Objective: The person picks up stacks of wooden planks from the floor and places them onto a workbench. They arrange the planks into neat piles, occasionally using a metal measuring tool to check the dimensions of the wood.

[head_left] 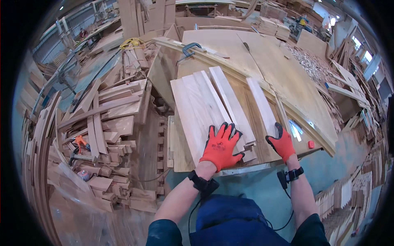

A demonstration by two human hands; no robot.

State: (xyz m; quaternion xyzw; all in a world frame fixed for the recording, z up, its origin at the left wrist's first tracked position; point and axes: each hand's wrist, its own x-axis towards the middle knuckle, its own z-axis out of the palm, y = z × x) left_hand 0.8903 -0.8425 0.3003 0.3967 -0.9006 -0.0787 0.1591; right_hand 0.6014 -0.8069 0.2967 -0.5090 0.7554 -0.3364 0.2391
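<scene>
Several pale wooden boards (pixel 205 102) lie side by side on a wooden workbench (pixel 283 78). My left hand (pixel 221 146), in an orange glove, lies flat with spread fingers on the near ends of the wide boards. My right hand (pixel 281 142), also gloved in orange, rests on the near end of a separate narrow board (pixel 261 105) to the right, fingers curled over its edge. Black wrist bands with cables sit on both forearms.
A metal clamp (pixel 189 49) sits at the bench's far left edge. Piles of offcuts and planks (pixel 106 123) crowd the floor to the left, with an orange-handled tool (pixel 80 142) among them. Small wood pieces (pixel 312 65) lie far right. A small red object (pixel 311 144) lies near the bench's front right.
</scene>
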